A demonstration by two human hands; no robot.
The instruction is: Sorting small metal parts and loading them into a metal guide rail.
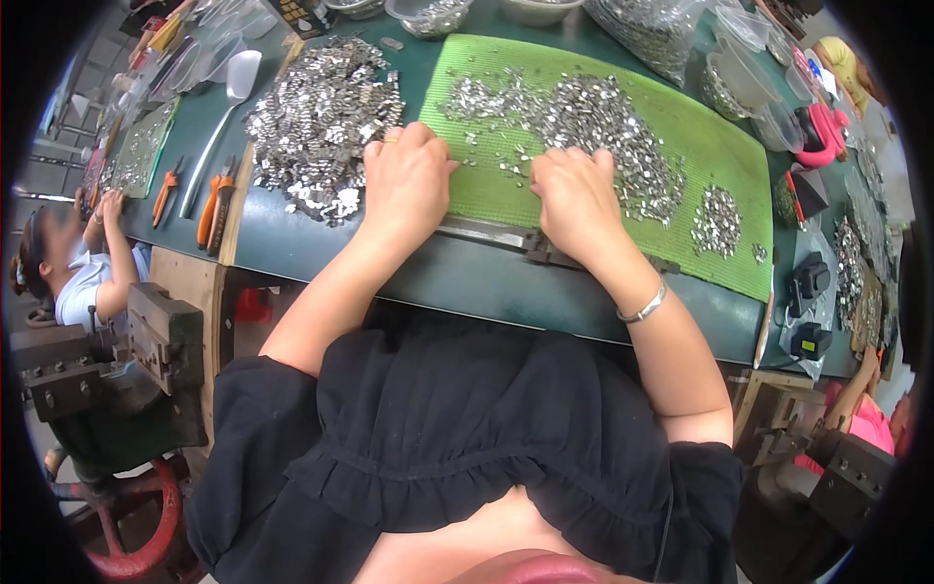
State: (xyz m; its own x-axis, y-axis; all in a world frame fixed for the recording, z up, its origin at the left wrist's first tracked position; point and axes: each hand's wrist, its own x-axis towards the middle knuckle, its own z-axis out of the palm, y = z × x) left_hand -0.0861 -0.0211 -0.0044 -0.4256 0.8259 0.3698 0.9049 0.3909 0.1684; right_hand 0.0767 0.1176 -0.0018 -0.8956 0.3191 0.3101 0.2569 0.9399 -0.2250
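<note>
My left hand (pixel 409 180), with a ring on one finger, is curled between a large heap of small silvery metal pieces (pixel 326 127) and the left edge of a green ribbed mat (pixel 691 117). Its fingertips are hidden. My right hand (pixel 579 200) is also curled, fingers bent down at the near edge of a loose pile of small metal parts (pixel 613 127) on the mat. What either hand holds is hidden. A narrow metal bar (pixel 486 232) lies along the mat's front edge, between my hands and partly under my right wrist.
A smaller heap of metal parts (pixel 717 224) lies on the mat's right side. Orange-handled pliers (pixel 216 209) and a long-handled scoop (pixel 229 102) are on the left. Clear tubs (pixel 428 15) stand at the back. Vises (pixel 161 341) flank me; co-workers sit at both sides.
</note>
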